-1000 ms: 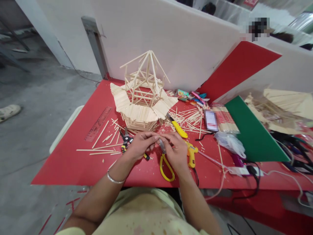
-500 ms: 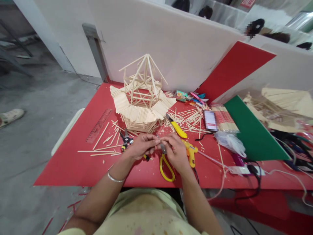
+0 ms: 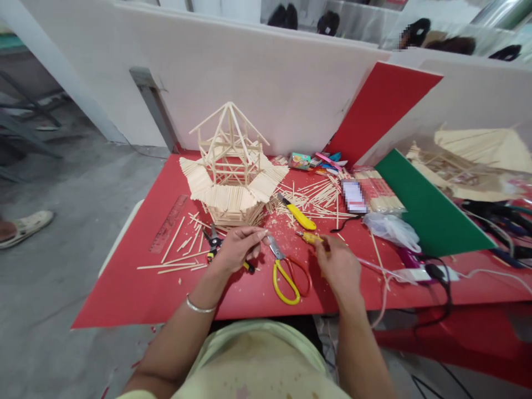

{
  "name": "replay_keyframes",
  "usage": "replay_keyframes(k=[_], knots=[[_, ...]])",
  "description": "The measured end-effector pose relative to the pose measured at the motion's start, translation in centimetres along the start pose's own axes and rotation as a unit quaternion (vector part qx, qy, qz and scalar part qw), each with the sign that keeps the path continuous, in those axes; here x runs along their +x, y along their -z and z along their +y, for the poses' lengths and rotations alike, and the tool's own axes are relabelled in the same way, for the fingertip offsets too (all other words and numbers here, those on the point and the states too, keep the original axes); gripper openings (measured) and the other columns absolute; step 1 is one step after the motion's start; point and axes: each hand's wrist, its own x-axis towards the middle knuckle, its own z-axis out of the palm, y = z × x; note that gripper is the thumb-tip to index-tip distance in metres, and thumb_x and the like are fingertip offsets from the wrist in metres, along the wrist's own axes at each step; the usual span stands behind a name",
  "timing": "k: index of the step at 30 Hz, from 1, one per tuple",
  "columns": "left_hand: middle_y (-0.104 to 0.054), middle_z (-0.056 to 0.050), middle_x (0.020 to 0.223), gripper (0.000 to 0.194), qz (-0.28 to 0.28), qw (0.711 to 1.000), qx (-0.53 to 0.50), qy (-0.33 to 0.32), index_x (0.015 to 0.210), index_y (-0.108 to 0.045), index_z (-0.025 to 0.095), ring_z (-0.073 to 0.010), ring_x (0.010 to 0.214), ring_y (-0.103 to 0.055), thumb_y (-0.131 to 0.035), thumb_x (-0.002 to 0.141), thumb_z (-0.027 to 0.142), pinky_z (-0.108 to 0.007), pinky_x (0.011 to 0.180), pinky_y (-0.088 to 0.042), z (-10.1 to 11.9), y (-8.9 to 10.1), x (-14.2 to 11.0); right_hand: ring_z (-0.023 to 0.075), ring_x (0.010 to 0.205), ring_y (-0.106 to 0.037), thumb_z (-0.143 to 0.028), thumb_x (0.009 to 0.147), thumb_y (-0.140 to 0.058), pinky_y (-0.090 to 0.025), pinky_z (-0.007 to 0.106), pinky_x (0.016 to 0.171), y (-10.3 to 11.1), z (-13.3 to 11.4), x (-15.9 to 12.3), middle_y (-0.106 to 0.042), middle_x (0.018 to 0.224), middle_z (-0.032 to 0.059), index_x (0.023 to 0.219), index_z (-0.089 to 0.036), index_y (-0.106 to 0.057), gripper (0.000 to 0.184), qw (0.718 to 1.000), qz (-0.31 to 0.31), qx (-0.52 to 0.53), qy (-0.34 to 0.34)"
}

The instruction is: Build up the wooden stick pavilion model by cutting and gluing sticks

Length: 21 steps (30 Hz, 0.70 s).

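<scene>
My left hand point(image 3: 239, 248) is closed in a pinch on a short thin stick, just in front of the stick-built house model point(image 3: 230, 169) on the red table point(image 3: 124, 277). My right hand point(image 3: 337, 265) is wrapped round the yellow glue gun point(image 3: 310, 238), whose nozzle points left. The yellow-handled scissors point(image 3: 286, 271) lie flat on the table between my two hands. Small black pliers point(image 3: 214, 243) lie left of my left hand.
Loose sticks point(image 3: 178, 260) scatter over the left and middle of the table. A yellow utility knife point(image 3: 300, 216), a red ruler point(image 3: 169, 223), a green board point(image 3: 428, 210), a plastic bag point(image 3: 390, 230) and cables point(image 3: 432, 274) lie around. A white partition point(image 3: 270, 94) stands behind.
My right hand let go of the scissors, which now lie on the table, moved right and took hold of the glue gun. My left hand keeps its pinch.
</scene>
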Motion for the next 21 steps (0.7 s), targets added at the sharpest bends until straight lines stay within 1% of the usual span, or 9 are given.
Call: replay_keyframes(k=[3,5,8,10,12,14,16,18,21], knots=[[-0.074,-0.007,0.077,0.031,0.003,1.0,0.006,-0.018,0.09,-0.077,0.013,-0.0041,0.042,-0.048,-0.078,0.077,0.042,-0.017,0.037,-0.028,-0.1,-0.2,0.0,0.0265,0.093,-0.068,-0.049,0.096,-0.048,-0.044,0.032,0.07,0.1,2.0,-0.4,-0.071,0.102,0.0145,0.109,-0.017,-0.066,0.038,0.994,-0.062,-0.068,-0.065],[-0.074,-0.006,0.077,0.03,0.015,0.999,0.009,-0.031,0.09,-0.076,0.014,-0.0042,0.042,-0.048,-0.078,0.078,0.042,-0.017,0.037,-0.028,-0.3,-0.3,0.0,0.0261,0.091,-0.068,-0.05,0.094,-0.05,-0.042,0.031,0.067,-0.2,2.8,-0.6,-0.071,0.099,0.0132,0.106,-0.017,-0.065,0.038,0.99,-0.078,-0.06,-0.097],[-0.073,-0.005,0.075,0.029,0.05,0.997,0.024,-0.044,0.088,-0.076,0.015,-0.0047,0.044,-0.05,-0.078,0.077,0.042,-0.018,0.039,-0.033,-0.6,-0.4,-0.3,0.0249,0.086,-0.068,-0.05,0.089,-0.055,-0.04,0.029,0.065,-1.0,3.9,-0.5,-0.073,0.093,0.0111,0.103,-0.018,-0.065,0.036,0.987,-0.096,-0.016,-0.131],[-0.072,-0.004,0.074,0.029,0.073,0.995,0.037,-0.054,0.086,-0.076,0.015,-0.0051,0.045,-0.05,-0.078,0.077,0.043,-0.018,0.04,-0.036,-0.8,-0.4,-0.6,0.0229,0.079,-0.067,-0.049,0.086,-0.057,-0.038,0.028,0.063,-1.3,4.7,-0.4,-0.073,0.084,0.0085,0.095,-0.019,-0.066,0.033,0.984,-0.121,0.014,-0.131],[-0.071,-0.004,0.072,0.029,0.088,0.992,0.05,-0.076,0.085,-0.075,0.015,-0.0052,0.045,-0.05,-0.077,0.078,0.043,-0.018,0.04,-0.038,-0.8,-0.5,-0.9,0.0199,0.071,-0.065,-0.046,0.083,-0.058,-0.037,0.027,0.062,-1.4,5.2,-0.3,-0.071,0.076,0.0053,0.087,-0.02,-0.067,0.027,0.982,-0.147,0.047,-0.112],[-0.071,-0.003,0.071,0.029,0.099,0.987,0.064,-0.107,0.085,-0.075,0.015,-0.0055,0.045,-0.051,-0.076,0.079,0.043,-0.018,0.041,-0.039,-0.7,-0.7,-1.1,0.0176,0.068,-0.063,-0.041,0.079,-0.06,-0.036,0.026,0.061,-1.2,5.4,-0.4,-0.069,0.073,0.0029,0.084,-0.021,-0.067,0.022,0.979,-0.162,0.08,-0.094],[-0.07,-0.003,0.07,0.028,0.108,0.982,0.074,-0.135,0.086,-0.075,0.016,-0.0058,0.044,-0.052,-0.075,0.08,0.043,-0.018,0.041,-0.04,-0.5,-1.0,-1.3,0.0173,0.068,-0.062,-0.039,0.074,-0.064,-0.035,0.026,0.06,-1.1,5.2,-0.5,-0.069,0.075,0.0025,0.086,-0.021,-0.067,0.022,0.979,-0.146,0.099,-0.103],[-0.07,-0.002,0.07,0.027,0.116,0.978,0.077,-0.156,0.087,-0.075,0.016,-0.0059,0.044,-0.052,-0.074,0.082,0.042,-0.018,0.041,-0.041,-0.1,-1.2,-1.5,0.0181,0.067,-0.06,-0.039,0.07,-0.066,-0.033,0.027,0.058,-1.2,4.8,-0.6,-0.067,0.073,0.0028,0.086,-0.021,-0.068,0.024,0.975,-0.114,0.122,-0.145],[-0.071,-0.002,0.071,0.025,0.123,0.975,0.078,-0.169,0.087,-0.074,0.016,-0.0057,0.043,-0.052,-0.072,0.084,0.041,-0.018,0.04,-0.039,0.5,-1.4,-1.8,0.0184,0.061,-0.057,-0.04,0.068,-0.066,-0.036,0.028,0.055,-1.3,4.1,-0.9,-0.062,0.067,0.0017,0.082,-0.02,-0.065,0.025,0.948,-0.094,0.232,-0.197]])
